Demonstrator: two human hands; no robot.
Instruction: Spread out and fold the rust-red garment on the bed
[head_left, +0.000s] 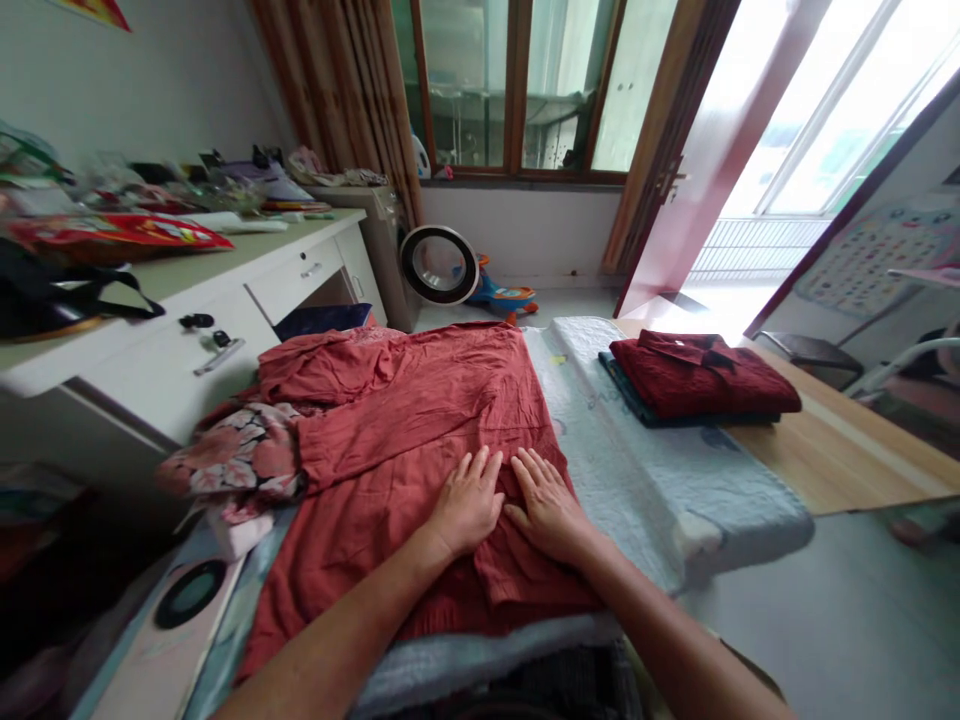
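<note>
A rust-red shirt (405, 440) lies spread out in front of me, with some wrinkles and part of it folded over. My left hand (469, 500) rests flat on the cloth, its fingers stretched out. Close beside it, my right hand (546, 505) also lies flat on the shirt, near its right edge, fingers apart. Neither hand grips anything. At the left, a bunched floral cloth (251, 455) in pink and black touches the shirt.
A pale blue padded cover (637, 480) lies under the shirt. To the right, folded dark red clothing (705, 375) sits on a darker folded piece. A white cabinet (300, 280) with a cluttered top stands left. Behind are an open washer door (439, 265) and a toy (502, 295).
</note>
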